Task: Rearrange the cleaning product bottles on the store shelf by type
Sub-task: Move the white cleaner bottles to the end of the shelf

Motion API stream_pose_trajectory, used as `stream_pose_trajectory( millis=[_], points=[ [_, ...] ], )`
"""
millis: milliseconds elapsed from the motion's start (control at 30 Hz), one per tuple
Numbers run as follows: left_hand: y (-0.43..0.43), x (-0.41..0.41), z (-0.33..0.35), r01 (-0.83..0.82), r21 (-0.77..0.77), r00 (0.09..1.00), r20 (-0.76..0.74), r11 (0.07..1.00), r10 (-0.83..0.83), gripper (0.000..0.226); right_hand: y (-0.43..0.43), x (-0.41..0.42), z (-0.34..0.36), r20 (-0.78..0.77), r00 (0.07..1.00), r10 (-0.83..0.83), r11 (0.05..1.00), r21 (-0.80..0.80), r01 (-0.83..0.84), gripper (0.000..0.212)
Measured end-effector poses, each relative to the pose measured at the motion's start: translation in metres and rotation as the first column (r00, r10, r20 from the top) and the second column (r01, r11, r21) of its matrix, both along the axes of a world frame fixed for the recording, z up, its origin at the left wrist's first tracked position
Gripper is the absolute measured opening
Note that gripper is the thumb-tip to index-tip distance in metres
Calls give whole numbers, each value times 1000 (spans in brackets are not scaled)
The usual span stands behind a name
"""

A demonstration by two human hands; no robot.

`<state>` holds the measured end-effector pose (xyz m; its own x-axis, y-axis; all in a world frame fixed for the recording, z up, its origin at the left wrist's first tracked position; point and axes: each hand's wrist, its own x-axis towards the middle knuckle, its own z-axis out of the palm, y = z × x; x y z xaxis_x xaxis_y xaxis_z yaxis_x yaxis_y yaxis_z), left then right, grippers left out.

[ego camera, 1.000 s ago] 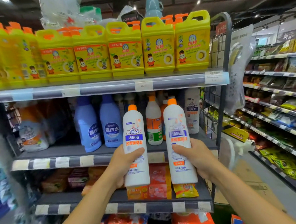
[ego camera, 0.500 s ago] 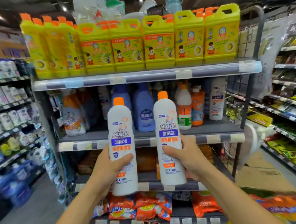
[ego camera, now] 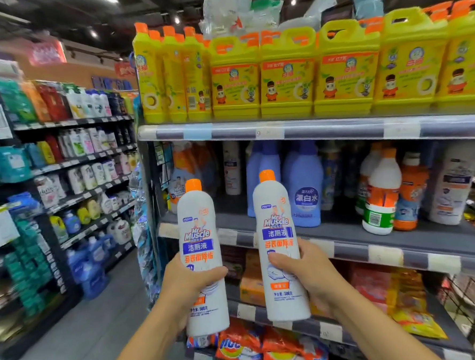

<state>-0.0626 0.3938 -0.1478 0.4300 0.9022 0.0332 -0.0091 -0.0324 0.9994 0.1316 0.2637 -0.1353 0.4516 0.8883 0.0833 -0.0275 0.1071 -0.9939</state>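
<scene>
My left hand (ego camera: 186, 286) grips a white Mr Muscle bottle (ego camera: 198, 232) with an orange cap, held upright in front of the left end of the middle shelf (ego camera: 354, 242). My right hand (ego camera: 306, 270) grips a second identical white bottle (ego camera: 278, 222), upright and a little higher. On the middle shelf behind stand two blue bleach bottles (ego camera: 304, 192), an orange-and-white refill pouch (ego camera: 185, 166), a tall white bottle (ego camera: 231, 166), a white bottle with a green label (ego camera: 381, 193), an orange bottle (ego camera: 411, 191) and a large white bottle (ego camera: 450, 183).
Yellow detergent jugs (ego camera: 288, 73) fill the top shelf. Orange and red packets (ego camera: 255, 348) lie on the lower shelves. Another aisle rack with soaps and bottles (ego camera: 85, 167) stands to the left across a grey floor (ego camera: 82, 342). A wire rack (ego camera: 472, 304) is at the right.
My view has swung left, so the shelf now sits more to the right and the left aisle shows. Both hands still hold their bottles, now before the shelf's left end.
</scene>
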Motion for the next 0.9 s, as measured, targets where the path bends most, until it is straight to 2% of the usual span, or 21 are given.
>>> stream_pose_trajectory(
  millis=[167, 367, 633, 900],
  points=[
    [30, -1, 0, -39, -33, 999, 3, 999, 40, 37, 41, 2, 3, -17, 998, 59, 998, 14, -59, 27],
    [77, 0, 5, -1, -55, 1000, 8, 999, 2, 31, 96, -2, 6, -63, 996, 66, 998, 7, -66, 30],
    [152, -2, 8, 152, -42, 988, -24, 987, -153, 31, 217, 12, 18, -129, 990, -60, 998, 17, 63, 21],
    [197, 6, 6, 201, 78, 980, -15, 977, -200, 50, 309, 42, 23, -36, 979, -199, 980, -29, 198, 30]
  ],
)
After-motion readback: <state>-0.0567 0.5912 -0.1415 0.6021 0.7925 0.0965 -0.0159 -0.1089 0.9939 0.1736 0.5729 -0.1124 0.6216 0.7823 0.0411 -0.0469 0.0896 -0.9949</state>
